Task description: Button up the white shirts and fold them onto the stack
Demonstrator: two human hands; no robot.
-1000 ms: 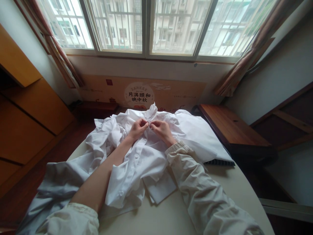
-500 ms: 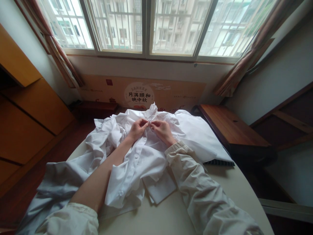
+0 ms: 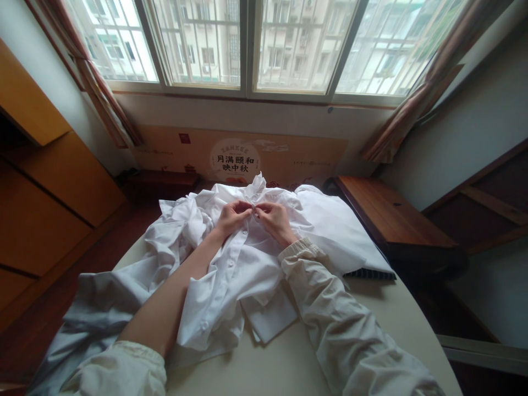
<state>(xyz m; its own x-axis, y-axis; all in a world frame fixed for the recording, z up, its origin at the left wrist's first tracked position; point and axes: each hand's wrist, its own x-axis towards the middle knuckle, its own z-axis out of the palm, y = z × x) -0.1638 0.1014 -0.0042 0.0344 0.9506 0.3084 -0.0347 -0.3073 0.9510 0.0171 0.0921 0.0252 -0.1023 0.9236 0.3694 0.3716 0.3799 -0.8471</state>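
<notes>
A white button-up shirt (image 3: 251,269) lies crumpled on the round cream table (image 3: 289,363), its collar pointing away from me. My left hand (image 3: 234,217) pinches the shirt's front placket a little below the collar. Close against it, my right hand (image 3: 274,220) pinches the same spot from the other side, fingertips almost touching. Whatever lies between the fingertips is too small to make out. Below my hands, several small buttons run down the placket, which slants toward me.
More white cloth (image 3: 177,225) is heaped at the left and hangs over the table edge. At the right lies a smooth white garment (image 3: 334,225) with a dark striped edge beneath it. A wooden bench (image 3: 391,214) stands right of the table, a wooden cabinet (image 3: 45,203) left.
Both hands stay at the same spot on the placket, with only a very slight shift of the fingers. The shirt lies as before.
</notes>
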